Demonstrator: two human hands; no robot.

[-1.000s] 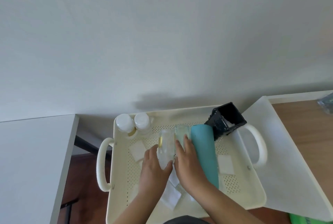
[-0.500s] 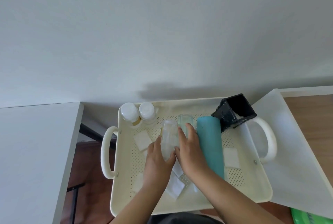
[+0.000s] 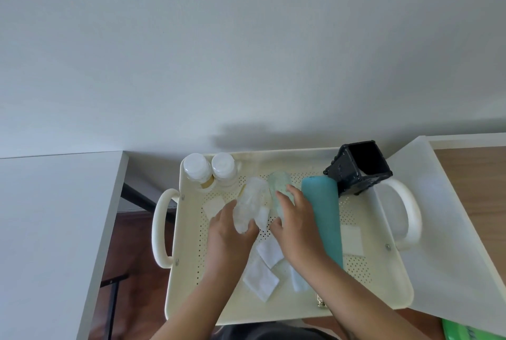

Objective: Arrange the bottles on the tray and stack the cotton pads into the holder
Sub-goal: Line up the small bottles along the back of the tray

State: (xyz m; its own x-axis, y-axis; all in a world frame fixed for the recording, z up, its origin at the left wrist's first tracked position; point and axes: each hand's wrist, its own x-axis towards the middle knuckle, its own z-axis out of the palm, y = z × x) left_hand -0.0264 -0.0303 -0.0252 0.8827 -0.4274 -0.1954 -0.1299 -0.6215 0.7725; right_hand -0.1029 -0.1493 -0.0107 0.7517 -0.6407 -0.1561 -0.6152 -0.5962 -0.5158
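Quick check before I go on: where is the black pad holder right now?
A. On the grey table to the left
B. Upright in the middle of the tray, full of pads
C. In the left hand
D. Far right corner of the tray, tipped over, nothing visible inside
D: the black pad holder lies tilted in the far right corner of the tray, its opening dark, beside the teal bottle.

The tray's (image 3: 273, 312) middle is crowded: the left hand (image 3: 230, 233) and right hand (image 3: 297, 226) each grip a clear bottle, with the teal bottle (image 3: 324, 216) lying just beside the right hand. 2 white-capped bottles (image 3: 209, 168) block the far-left corner and the black holder (image 3: 358, 168) the far-right. Loose cotton pads (image 3: 261, 276) litter the near floor; the perforated strip between the teal bottle and right handle (image 3: 408, 213) is freer, holding 1 pad.
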